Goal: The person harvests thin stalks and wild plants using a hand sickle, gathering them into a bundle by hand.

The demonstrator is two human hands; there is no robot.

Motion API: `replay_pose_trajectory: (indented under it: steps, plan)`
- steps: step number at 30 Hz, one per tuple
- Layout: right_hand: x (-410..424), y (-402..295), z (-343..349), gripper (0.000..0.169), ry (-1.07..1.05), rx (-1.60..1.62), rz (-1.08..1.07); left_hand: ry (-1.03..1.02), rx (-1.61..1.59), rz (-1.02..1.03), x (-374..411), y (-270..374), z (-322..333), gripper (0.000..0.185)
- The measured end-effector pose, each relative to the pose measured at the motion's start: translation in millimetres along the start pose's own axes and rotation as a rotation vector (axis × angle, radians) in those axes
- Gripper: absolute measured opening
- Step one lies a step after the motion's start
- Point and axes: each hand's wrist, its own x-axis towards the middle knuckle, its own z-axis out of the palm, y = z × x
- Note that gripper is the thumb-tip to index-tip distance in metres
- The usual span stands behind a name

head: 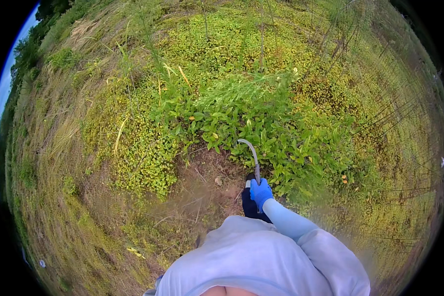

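My right hand (pixel 261 192), in a blue knitted glove, is closed around the handle of a sickle (pixel 255 159). Its curved metal blade points up and bends to the left, over the near edge of a leafy green shrub (pixel 277 140). Out of view is my left hand. Before me, bare brown soil with dry stems (pixel 214 174) lies left of the blade. A dark shoe (pixel 250 176) and dark trouser leg show just beside and below the gloved hand.
Low yellow-green ground cover (pixel 144 166) surrounds the shrub. Thin bare stems (pixel 388 107) rise at the right. Dry grass (pixel 64 137) covers the slope at the left, with trees (pixel 26 63) beyond. Feathery green stalks (pixel 244 87) lean over the shrub.
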Motion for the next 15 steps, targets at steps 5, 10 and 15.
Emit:
replay_pose_trajectory:
  steps: [5,10,15]
  plan:
    - [-7,-53,-27,0.022,0.136,0.488,0.098,-0.244,-0.131,0.852,-17,233,49,0.061]
    - [39,-102,-84,0.021,0.283,0.697,-0.021,-0.37,0.057,1.336,-185,478,15,0.063]
    - [76,-124,-105,0.028,0.119,0.422,-0.128,-0.297,-0.093,1.482,-259,607,51,0.08]
